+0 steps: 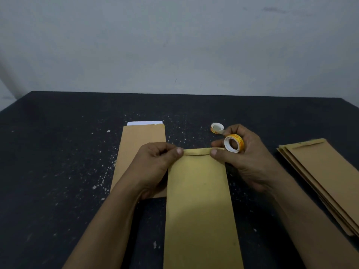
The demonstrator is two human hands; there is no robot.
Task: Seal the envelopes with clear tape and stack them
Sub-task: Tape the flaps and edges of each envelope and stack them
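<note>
A long brown envelope [200, 206] lies lengthwise in front of me on the black table [58, 152], its flap folded down at the far end. My left hand [155, 166] pinches the flap's left corner, thumb on top. My right hand [246, 158] holds a yellow-and-white roll of clear tape [234, 143] and presses its thumb on the flap's right corner. Whether tape is stretched across the flap cannot be made out. To the left, partly under my left hand, lies another brown envelope [136, 152] with white paper [144, 123] sticking out of its far end.
A second, nearly spent tape roll [217, 128] lies on the table just beyond my right hand. A fanned stack of several brown envelopes [322, 177] sits at the right edge. A pale wall rises behind the table's far edge.
</note>
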